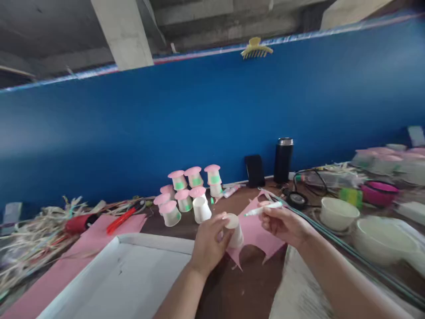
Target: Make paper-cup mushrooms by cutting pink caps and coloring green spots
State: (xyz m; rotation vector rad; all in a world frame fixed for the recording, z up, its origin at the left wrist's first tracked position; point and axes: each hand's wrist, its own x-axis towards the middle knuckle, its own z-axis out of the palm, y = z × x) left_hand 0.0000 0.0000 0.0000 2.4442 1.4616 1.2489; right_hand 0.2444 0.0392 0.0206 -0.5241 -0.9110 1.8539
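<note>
**Paper cup in one hand, pen in the other**

Paper cup (235, 231), small and white, sits upside down on a pink paper sheet (255, 232) in the middle of the brown table (239, 288). The left hand (209, 241) wraps around the side of the cup and holds it. The right hand (283, 223) is just beside it, closed around a white pen (264, 209) with a green tip. The pen points toward the cup, and its tip hangs a little above and to the right of it. The two do not touch.

Behind the hands stands a bunch of little cups with pink tops (191, 188) and green marks on them. One plain white cup (201, 209) leans next to them. A white tray (133, 274) lies in front of the left arm. Far to the left are dry straw strips (36, 239) and a red marker (120, 220) on more pink paper. On the right are white bowls (338, 212) and a pink bowl (380, 192). A black flask (283, 160) and a dark phone (255, 170) stand against the blue wall (212, 119). A yellow hair clip (256, 48) sits on top of the wall.
</note>
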